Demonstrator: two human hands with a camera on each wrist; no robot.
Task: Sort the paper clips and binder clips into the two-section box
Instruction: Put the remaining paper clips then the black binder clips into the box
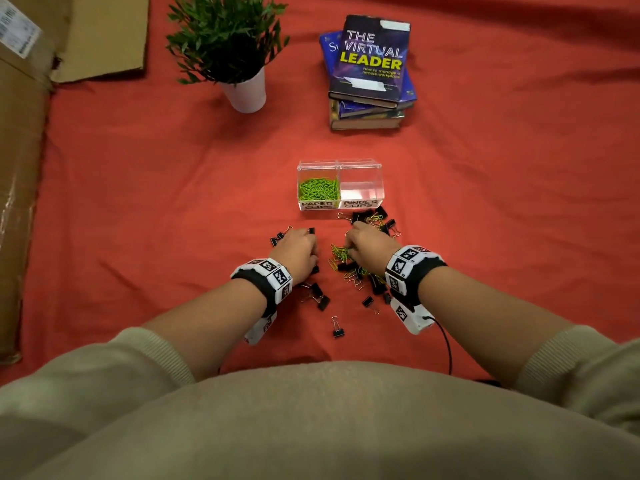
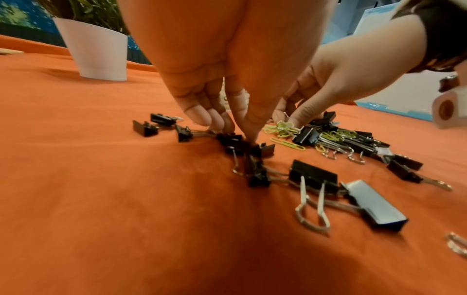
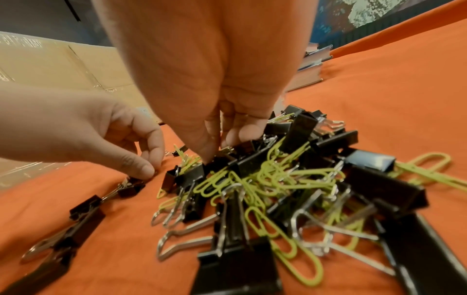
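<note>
A clear two-section box (image 1: 360, 167) stands on the red cloth. Its left section, labelled PAPER CLIPS, holds green paper clips (image 1: 318, 189); the right one, labelled BINDER CLIPS, shows nothing inside. In front of it lies a mixed pile of black binder clips (image 3: 298, 127) and green paper clips (image 3: 275, 177). My left hand (image 1: 306, 242) (image 2: 228, 129) reaches down left of the pile, its fingertips pinching a small black binder clip (image 2: 232, 140). My right hand (image 1: 351, 244) (image 3: 220, 147) digs into the pile, thumb and fingers closing on tangled green paper clips (image 1: 341, 251).
Loose binder clips (image 1: 338, 332) lie scattered between my wrists and near the box front (image 1: 375, 216). A potted plant (image 1: 247, 91) and a stack of books (image 1: 370, 81) stand farther back. Cardboard (image 1: 20, 168) borders the left edge.
</note>
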